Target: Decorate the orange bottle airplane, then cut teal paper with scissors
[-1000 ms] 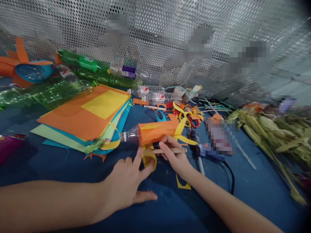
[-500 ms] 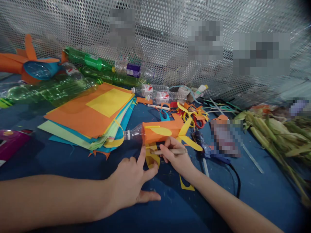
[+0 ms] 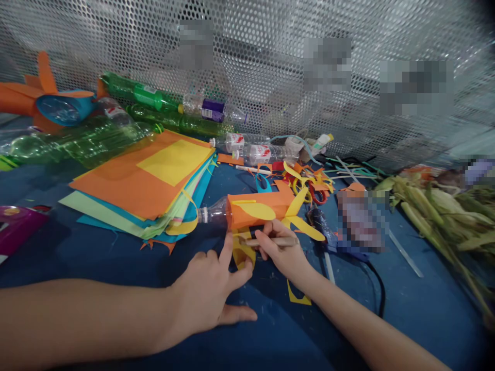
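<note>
A clear plastic bottle wrapped in orange paper (image 3: 253, 211) lies on its side on the blue surface (image 3: 96, 252), with yellow paper leaves stuck to it. My right hand (image 3: 280, 250) grips a wooden stick (image 3: 270, 241) held just in front of the bottle. My left hand (image 3: 207, 291) rests on the surface with fingers spread, its fingertips pressing a curled yellow paper strip (image 3: 242, 252) beside the stick's tip.
A stack of coloured paper sheets (image 3: 143, 180) lies to the left. Green and clear bottles (image 3: 162, 111) line the perforated metal wall (image 3: 251, 62). Paper scraps and scissors (image 3: 309, 188) sit behind the bottle, corn husks (image 3: 436, 211) at the right, a black cable (image 3: 375, 288) near my right arm.
The view shifted slightly. My hands have stayed almost in place; the bottle turned a little, showing a yellow leaf on its front.
</note>
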The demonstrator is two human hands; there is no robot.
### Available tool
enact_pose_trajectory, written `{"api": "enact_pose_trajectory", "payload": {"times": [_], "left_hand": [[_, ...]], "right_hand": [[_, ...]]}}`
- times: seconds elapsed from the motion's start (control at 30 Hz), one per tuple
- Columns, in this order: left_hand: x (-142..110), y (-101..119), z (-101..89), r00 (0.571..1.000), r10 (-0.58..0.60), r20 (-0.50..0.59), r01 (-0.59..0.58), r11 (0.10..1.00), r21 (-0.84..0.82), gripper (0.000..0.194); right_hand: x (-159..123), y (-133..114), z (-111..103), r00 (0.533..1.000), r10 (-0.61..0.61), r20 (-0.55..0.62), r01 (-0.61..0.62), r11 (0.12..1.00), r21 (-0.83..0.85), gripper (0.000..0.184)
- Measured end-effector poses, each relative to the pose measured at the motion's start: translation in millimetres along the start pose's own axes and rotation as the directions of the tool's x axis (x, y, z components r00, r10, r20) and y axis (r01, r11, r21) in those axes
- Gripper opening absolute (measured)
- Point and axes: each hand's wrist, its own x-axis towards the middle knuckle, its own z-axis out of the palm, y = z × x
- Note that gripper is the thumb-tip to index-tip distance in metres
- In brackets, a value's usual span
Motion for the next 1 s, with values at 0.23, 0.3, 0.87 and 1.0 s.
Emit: {"api": "enact_pose_trajectory", "payload": {"times": [0.23, 0.3, 0.87, 1.0], "left_hand": [[-0.8, 0.1, -2.0, 0.999, -0.004, 0.036, 0.004, 1.0, -0.008, 0.069], [-0.3, 0.0, -1.8, 0.999, -0.004, 0.035, 0.005, 1.0, -0.008, 0.069], [-0.4, -0.2, 0.9, 1.0, -0.004, -0.002, 0.004, 1.0, -0.006, 0.069], [-0.3, -0.4, 0.3, 1.0, -0.005, -0.001, 0.005, 1.0, -0.014, 0.069]], "right_hand": [[-0.1, 0.7, -0.1, 1.0, 0.014, -0.003, -0.014, 1.0, 0.006, 0.022], [0.0, 0.2, 0.0, 1.0, 0.025, 0.008, -0.025, 1.0, 0.01, 0.023], [-1.2, -1.7, 0.5, 0.999, 0.034, 0.004, -0.034, 0.999, -0.002, 0.023], [-1.4, -1.4, 0.1, 0.999, 0.038, 0.022, -0.038, 0.999, 0.005, 0.023]]}}
